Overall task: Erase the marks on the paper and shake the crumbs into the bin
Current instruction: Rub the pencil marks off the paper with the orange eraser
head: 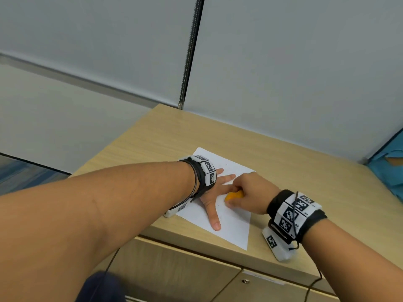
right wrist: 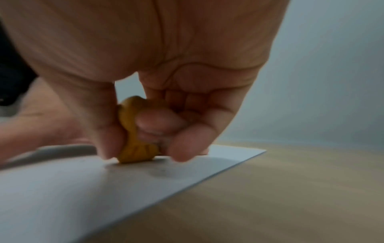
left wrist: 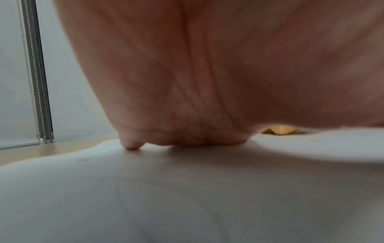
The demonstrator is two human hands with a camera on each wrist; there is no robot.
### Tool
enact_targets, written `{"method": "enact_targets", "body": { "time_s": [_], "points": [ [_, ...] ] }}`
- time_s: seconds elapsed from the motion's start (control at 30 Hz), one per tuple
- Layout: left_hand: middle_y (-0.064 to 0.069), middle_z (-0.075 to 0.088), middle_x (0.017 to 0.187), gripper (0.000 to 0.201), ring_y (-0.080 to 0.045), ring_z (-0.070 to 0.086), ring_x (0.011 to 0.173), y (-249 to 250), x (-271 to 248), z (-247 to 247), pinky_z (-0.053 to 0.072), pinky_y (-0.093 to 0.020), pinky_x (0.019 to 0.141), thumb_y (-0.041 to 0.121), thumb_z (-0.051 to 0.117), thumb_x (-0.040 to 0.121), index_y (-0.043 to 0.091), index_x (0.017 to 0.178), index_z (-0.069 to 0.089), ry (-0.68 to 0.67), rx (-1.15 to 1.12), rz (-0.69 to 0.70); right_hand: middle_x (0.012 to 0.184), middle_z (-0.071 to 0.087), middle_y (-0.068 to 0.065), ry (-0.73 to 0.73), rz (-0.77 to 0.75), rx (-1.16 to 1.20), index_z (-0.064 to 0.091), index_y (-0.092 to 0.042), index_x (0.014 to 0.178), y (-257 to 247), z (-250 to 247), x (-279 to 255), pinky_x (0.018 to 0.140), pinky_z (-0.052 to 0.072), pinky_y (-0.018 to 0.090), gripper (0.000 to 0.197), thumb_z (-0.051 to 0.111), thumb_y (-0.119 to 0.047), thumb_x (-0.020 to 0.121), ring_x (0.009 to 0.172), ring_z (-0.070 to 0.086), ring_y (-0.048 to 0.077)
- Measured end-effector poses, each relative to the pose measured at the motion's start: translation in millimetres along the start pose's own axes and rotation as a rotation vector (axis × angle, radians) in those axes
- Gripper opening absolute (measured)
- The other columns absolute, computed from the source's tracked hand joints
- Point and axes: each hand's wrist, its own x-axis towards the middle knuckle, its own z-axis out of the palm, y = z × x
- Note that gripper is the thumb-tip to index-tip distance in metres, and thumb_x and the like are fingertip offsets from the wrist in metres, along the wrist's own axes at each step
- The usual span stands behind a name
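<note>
A white sheet of paper (head: 231,223) lies on the wooden desk (head: 283,171). My left hand (head: 216,190) lies flat on the sheet with its fingers spread, pressing it down. My right hand (head: 242,197) pinches a yellow eraser (head: 234,196) between thumb and fingers, its lower end on the paper just right of my left hand. In the right wrist view the eraser (right wrist: 137,141) touches the paper (right wrist: 62,189) beside a faint grey smudge (right wrist: 164,172). In the left wrist view my palm (left wrist: 187,82) presses on the paper (left wrist: 187,189), with the eraser (left wrist: 280,131) beyond it.
Grey partition walls (head: 283,62) stand behind the desk. A drawer front (head: 196,277) runs below the desk's near edge. Something blue (head: 390,168) sits at the far right edge. A black cable (head: 314,282) hangs from my right wrist.
</note>
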Motion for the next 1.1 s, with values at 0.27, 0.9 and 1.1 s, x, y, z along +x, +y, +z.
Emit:
{"method": "enact_targets", "body": {
  "time_s": [0.27,0.9,1.1],
  "points": [
    [0.007,-0.038,0.156,0.142,-0.033,-0.030,0.145,-1,0,0,-0.006,-0.066,0.115,0.097,0.060,0.035,0.056,0.145,-0.021,-0.005,0.010,-0.003,0.076,0.062,-0.011,-0.153,-0.053,0.082,0.065,-0.029,0.079,-5,-1,-10,0.062,0.044,0.023,0.025,0.080,-0.049,0.078,0.067,0.056,0.007],
    [0.006,-0.024,0.162,0.129,-0.031,-0.001,0.152,5,-22,-25,0.008,-0.052,0.121,0.084,0.064,0.063,0.039,0.153,-0.017,-0.043,-0.040,-0.095,0.089,0.071,0.005,-0.055,0.240,-0.048,0.070,-0.012,0.093,-5,-28,-19,0.075,0.058,0.038,0.030,0.069,-0.042,0.088,0.080,0.069,0.023],
    [0.000,0.008,0.166,0.084,-0.021,0.013,0.151,-43,-56,-46,0.011,-0.035,0.120,0.039,0.062,0.095,0.024,0.159,0.008,0.092,-0.105,-0.216,0.096,0.070,0.005,-0.053,0.250,-0.001,0.069,-0.013,0.095,5,-24,-43,0.073,0.054,0.036,0.032,0.067,-0.044,0.090,0.085,0.067,0.024]
  ]
}}
